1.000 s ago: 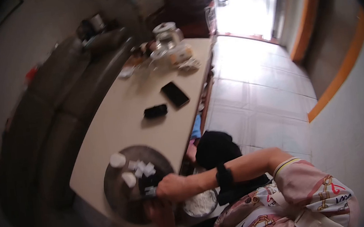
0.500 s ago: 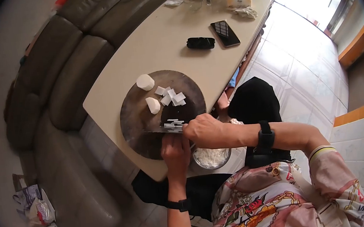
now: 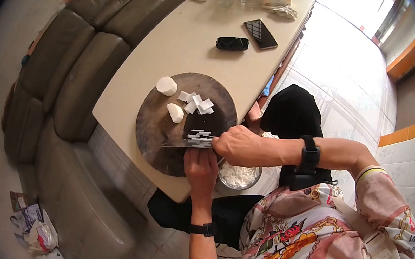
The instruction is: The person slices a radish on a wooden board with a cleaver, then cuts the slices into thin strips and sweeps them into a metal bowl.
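The round board [image 3: 150, 132] is a dark, mottled slab; read as a clock, it carries a squat white cylinder [image 3: 166, 86] at 11, a rounded white chunk [image 3: 175, 114] with a flat cut side nearer the centre, overlapping flat white slices [image 3: 205, 104] at 1, and slim white strips [image 3: 199, 135] between 4 and 5. A thin knife [image 3: 178, 144] lies across the lower half. The right grip [image 3: 235, 144] is closed round the knife's end at 4; the left grip [image 3: 201, 167] is at 6, fingers bent, tips hidden by the blade, so I cannot tell whether they pinch anything. The strips lie along the blade's far side, at 12 from the left grip and between 9 and 10 from the right. The smooth, pale desk [image 3: 180, 41] runs on from 11 to 1, towards a black case [image 3: 232, 43] well apart from the board. The desk's long edge passes just beside the board at 3; a bowl [image 3: 252, 184] of white shreds [image 3: 237, 174] stands off that edge at 5.
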Tool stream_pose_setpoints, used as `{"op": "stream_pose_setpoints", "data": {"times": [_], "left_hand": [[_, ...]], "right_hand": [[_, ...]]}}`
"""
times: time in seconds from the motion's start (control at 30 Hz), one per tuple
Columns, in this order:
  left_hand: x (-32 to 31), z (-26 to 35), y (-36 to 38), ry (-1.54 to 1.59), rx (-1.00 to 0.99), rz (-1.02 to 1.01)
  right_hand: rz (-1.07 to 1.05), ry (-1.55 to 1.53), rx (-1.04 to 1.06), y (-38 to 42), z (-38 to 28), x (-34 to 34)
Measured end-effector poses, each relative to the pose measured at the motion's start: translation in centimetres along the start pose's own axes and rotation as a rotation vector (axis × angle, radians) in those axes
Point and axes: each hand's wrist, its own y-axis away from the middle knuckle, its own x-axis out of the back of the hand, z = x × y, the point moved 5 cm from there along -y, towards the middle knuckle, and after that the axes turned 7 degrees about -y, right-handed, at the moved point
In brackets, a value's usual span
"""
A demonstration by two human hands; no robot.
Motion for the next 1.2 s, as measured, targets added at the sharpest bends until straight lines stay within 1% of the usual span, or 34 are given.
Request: {"op": "stream_pose_setpoints", "data": {"times": [0.07, 0.13, 0.27, 0.33, 0.37, 0.43, 0.53, 0.63, 0.7, 0.77, 0.8, 0.83, 0.87, 0.9, 0.97, 1.0, 1.03, 1.07, 1.17, 1.2], "left_hand": [[-0.1, -0.2, 0.2, 0.000, -0.002, 0.011], [-0.3, -0.1, 0.2, -0.017, -0.020, 0.012], [-0.1, 0.0, 0.1, -0.029, -0.057, 0.034], [-0.3, -0.1, 0.6, -0.051, -0.018, -0.007], [-0.2, 0.0, 0.7, -0.031, -0.033, 0.004], [-0.3, -0.3, 1.0, -0.051, -0.014, -0.066], [-0.4, -0.5, 1.4, -0.056, -0.003, -0.076], [-0.5, -0.6, 1.6, -0.028, 0.018, -0.104], [-0.4, -0.5, 1.4, -0.028, -0.015, -0.082], [-0.4, -0.3, 1.6, -0.049, -0.023, -0.063], [-0.4, -0.3, 1.6, -0.008, 0.018, -0.062], [-0.5, -0.6, 1.8, 0.031, 0.061, -0.060], [-1.0, -1.2, 2.4, 0.008, 0.067, -0.120], [-0.9, -1.3, 2.6, 0.012, 0.059, -0.116], [-1.4, -1.9, 2.7, -0.032, 0.095, -0.201], [-1.6, -1.8, 2.6, -0.025, 0.091, -0.193], [-1.5, -1.6, 2.5, -0.061, 0.061, -0.137], [-1.3, -1.2, 2.4, -0.097, 0.033, -0.081], [-1.0, -0.9, 2.1, -0.056, 0.057, -0.073], [-1.2, -1.2, 2.4, -0.051, 0.058, -0.067]], "right_hand": [[0.026, -0.019, -0.001, 0.8, -0.3, 0.5], [-0.042, 0.045, -0.051, 1.3, -0.3, 0.6], [-0.027, 0.066, -0.062, 0.6, -0.5, -0.4], [0.015, 0.063, 0.030, -0.5, -0.6, -1.0], [0.028, 0.051, 0.020, -1.0, -0.6, -1.0], [-0.009, 0.056, 0.000, -1.3, -0.1, -0.9], [-0.003, 0.070, -0.023, 0.3, -0.4, 0.2], [-0.014, 0.085, -0.029, 1.2, -0.7, -0.5], [0.043, 0.067, 0.029, 1.1, -0.8, -1.0], [0.050, 0.045, 0.001, 0.1, -0.9, -1.5], [0.140, 0.039, 0.036, -0.5, -0.9, -2.3], [0.143, 0.052, 0.033, -1.0, -0.9, -2.1], [0.097, 0.050, 0.011, -1.4, -0.9, -2.1], [0.053, 0.045, -0.011, -1.6, -0.8, -2.1], [0.083, 0.025, -0.015, -0.9, -0.7, -1.4], [0.079, 0.018, -0.028, -0.3, -0.8, -1.0], [0.075, 0.009, -0.041, 0.3, -0.9, -0.8], [0.089, -0.005, -0.006, 0.8, -0.8, -1.0], [0.030, 0.027, -0.041, 1.1, -0.9, -1.0], [0.062, 0.045, -0.031, 0.9, -0.9, -1.3]]}}
